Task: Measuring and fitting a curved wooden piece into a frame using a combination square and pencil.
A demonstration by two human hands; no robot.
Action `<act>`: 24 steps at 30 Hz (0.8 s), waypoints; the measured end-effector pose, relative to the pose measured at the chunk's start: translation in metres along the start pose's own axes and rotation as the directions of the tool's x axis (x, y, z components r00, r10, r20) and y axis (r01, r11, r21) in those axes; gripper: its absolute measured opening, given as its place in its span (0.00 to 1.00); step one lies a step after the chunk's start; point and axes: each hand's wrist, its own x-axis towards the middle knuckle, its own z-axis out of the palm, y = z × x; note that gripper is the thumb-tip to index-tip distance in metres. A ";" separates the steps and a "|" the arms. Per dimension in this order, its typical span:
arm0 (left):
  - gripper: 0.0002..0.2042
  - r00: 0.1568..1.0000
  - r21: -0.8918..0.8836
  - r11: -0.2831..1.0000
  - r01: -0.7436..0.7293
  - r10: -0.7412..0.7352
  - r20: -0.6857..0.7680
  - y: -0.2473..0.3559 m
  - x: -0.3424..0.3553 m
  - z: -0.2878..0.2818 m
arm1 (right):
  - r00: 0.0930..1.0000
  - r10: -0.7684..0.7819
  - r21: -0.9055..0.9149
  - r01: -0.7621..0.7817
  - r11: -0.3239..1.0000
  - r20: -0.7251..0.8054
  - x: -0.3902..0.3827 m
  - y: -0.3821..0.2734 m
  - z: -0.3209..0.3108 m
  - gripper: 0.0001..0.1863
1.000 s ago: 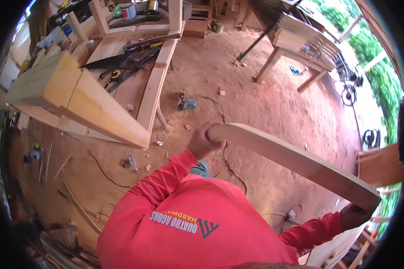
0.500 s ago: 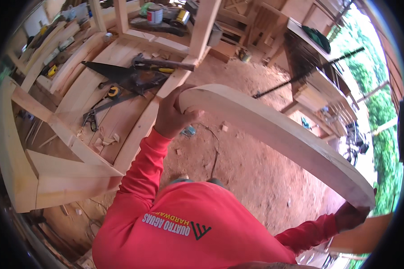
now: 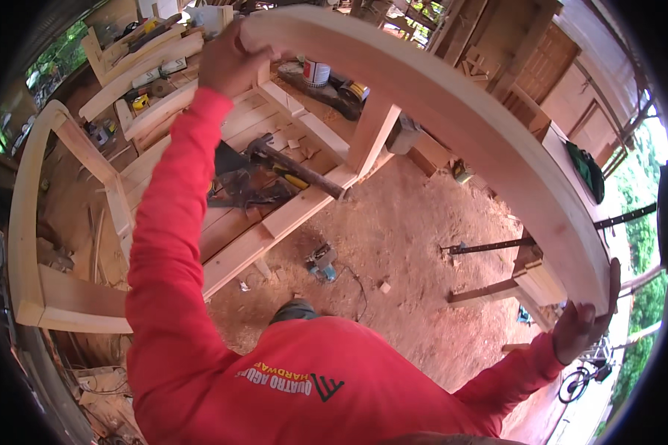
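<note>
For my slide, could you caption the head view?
Left hand and right hand grip a curved wooden plank by its ends.

Left arm is raised high, elbow nearly straight, red sleeve to the wrist. Left hand (image 3: 230,59) is closed in a grip, fingers curled over. Right arm is extended out low to the side. Right hand (image 3: 583,322) is cupped, palm up, fingers wrapped upward.
</note>
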 end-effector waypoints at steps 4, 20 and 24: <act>0.32 1.000 0.379 0.925 -0.002 0.008 -0.016 -0.054 0.092 0.016 | 0.984 -0.054 -0.238 0.094 0.967 0.169 0.048 0.008 0.086 0.47; 0.34 0.967 0.170 0.985 0.021 -0.063 0.247 -0.319 0.252 0.149 | 0.937 0.207 -0.108 -0.183 0.977 0.282 0.120 0.085 0.352 0.36; 0.37 0.972 0.325 0.942 -0.081 0.003 0.235 -0.354 0.258 0.159 | 0.931 0.186 -0.280 -0.097 0.955 0.313 0.128 0.090 0.383 0.34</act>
